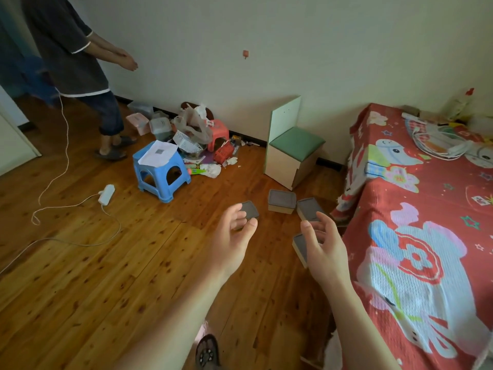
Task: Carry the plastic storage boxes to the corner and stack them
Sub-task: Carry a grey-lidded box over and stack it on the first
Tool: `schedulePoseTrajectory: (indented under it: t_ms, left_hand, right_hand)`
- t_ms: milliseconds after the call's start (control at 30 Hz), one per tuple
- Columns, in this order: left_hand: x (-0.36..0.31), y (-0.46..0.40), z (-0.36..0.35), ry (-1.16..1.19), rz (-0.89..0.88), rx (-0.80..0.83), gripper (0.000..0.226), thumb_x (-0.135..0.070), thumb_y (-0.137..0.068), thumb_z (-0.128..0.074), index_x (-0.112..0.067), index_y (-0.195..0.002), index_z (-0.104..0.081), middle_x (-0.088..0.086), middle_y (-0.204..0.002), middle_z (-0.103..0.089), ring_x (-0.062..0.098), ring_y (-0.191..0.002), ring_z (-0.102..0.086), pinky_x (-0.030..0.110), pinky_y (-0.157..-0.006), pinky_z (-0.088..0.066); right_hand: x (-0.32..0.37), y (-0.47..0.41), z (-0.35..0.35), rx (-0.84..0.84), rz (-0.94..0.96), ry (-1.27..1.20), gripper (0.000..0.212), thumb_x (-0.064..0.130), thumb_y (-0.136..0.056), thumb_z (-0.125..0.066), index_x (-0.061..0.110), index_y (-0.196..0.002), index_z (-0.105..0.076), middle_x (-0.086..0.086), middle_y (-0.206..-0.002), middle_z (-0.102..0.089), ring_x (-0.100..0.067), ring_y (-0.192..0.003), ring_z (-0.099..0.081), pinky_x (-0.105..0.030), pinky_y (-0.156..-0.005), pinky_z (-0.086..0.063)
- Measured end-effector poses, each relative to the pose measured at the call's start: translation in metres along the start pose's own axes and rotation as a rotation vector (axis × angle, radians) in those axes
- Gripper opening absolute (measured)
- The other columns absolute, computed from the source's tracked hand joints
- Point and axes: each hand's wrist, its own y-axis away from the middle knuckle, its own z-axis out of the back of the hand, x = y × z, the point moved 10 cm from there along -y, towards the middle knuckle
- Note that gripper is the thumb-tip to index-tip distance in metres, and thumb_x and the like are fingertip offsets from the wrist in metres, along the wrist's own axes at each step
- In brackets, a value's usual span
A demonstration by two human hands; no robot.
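Several small plastic storage boxes with grey lids lie on the wooden floor beside the bed. One box (281, 201) sits farthest back, another (309, 209) to its right, one (250, 210) partly behind my left hand's fingers, and one (298, 245) largely hidden by my right hand. My left hand (234, 236) hovers above the floor with fingers spread and empty. My right hand (322, 245) is likewise open, palm facing left, holding nothing.
A bed with a red patterned cover (426, 222) fills the right side. A small green-seated chair (292, 150) stands by the wall. A blue stool (161, 173), a clutter pile (197, 137), a power strip (106, 194) with cables, and another person (80, 62) are at left.
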Motion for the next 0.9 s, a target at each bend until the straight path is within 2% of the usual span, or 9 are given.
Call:
schedulePoseTrajectory:
  t_ms: [100,200,333,600,767,900]
  left_hand:
    - [0.005,-0.041,0.011,0.01,0.002,0.027,0.056,-0.059,-0.086,-0.056,-0.037,-0.137,-0.044,-0.02,-0.128,-0.056,-0.009,-0.113,-0.053,0.006,-0.08,-0.045]
    - [0.007,-0.083,0.022,0.019,-0.005,0.051,0.052,-0.053,-0.091,-0.057,-0.035,-0.138,-0.044,-0.017,-0.129,-0.056,-0.012,-0.112,-0.051,0.002,-0.078,-0.043]
    - [0.011,-0.126,0.033,0.001,-0.012,0.08,0.047,-0.052,-0.092,-0.057,-0.039,-0.136,-0.043,-0.02,-0.128,-0.055,-0.01,-0.113,-0.052,0.003,-0.078,-0.043]
    - [0.023,-0.184,0.041,-0.012,0.003,0.111,0.053,-0.067,-0.083,-0.053,-0.048,-0.131,-0.041,-0.024,-0.126,-0.055,-0.008,-0.113,-0.053,0.008,-0.08,-0.044]
    - [0.03,-0.216,0.029,-0.018,0.018,0.13,0.053,-0.069,-0.082,-0.053,-0.05,-0.13,-0.041,-0.025,-0.126,-0.055,-0.008,-0.114,-0.053,0.011,-0.084,-0.044]
    - [0.042,-0.25,0.014,-0.047,0.024,0.132,0.057,-0.067,-0.083,-0.054,-0.044,-0.134,-0.043,-0.024,-0.126,-0.055,-0.011,-0.113,-0.052,0.009,-0.08,-0.044]
  right_hand:
    - [0.01,-0.027,-0.026,-0.006,-0.016,-0.002,0.061,0.054,-0.095,-0.052,0.023,-0.146,-0.042,0.01,-0.12,-0.063,0.005,-0.098,-0.058,-0.009,-0.069,-0.041]
    - [0.024,-0.057,-0.047,-0.028,-0.027,0.003,0.061,0.055,-0.094,-0.053,0.025,-0.146,-0.043,0.013,-0.119,-0.063,0.01,-0.097,-0.056,-0.008,-0.068,-0.041]
    - [0.035,-0.087,-0.069,-0.061,-0.036,0.019,0.06,0.058,-0.094,-0.052,0.028,-0.145,-0.042,0.018,-0.116,-0.062,0.012,-0.096,-0.056,-0.008,-0.066,-0.041]
    - [0.04,-0.128,-0.103,-0.084,-0.056,0.037,0.061,0.06,-0.093,-0.051,0.029,-0.145,-0.042,0.019,-0.115,-0.061,0.009,-0.097,-0.057,-0.008,-0.066,-0.041]
    - [0.03,-0.16,-0.108,-0.089,-0.072,0.036,0.058,0.057,-0.095,-0.052,0.029,-0.145,-0.042,0.019,-0.115,-0.061,0.01,-0.098,-0.056,-0.008,-0.066,-0.041]
    - [0.016,-0.196,-0.115,-0.079,-0.086,0.009,0.058,0.056,-0.095,-0.052,0.028,-0.145,-0.043,0.018,-0.115,-0.061,0.009,-0.099,-0.057,-0.008,-0.067,-0.041]
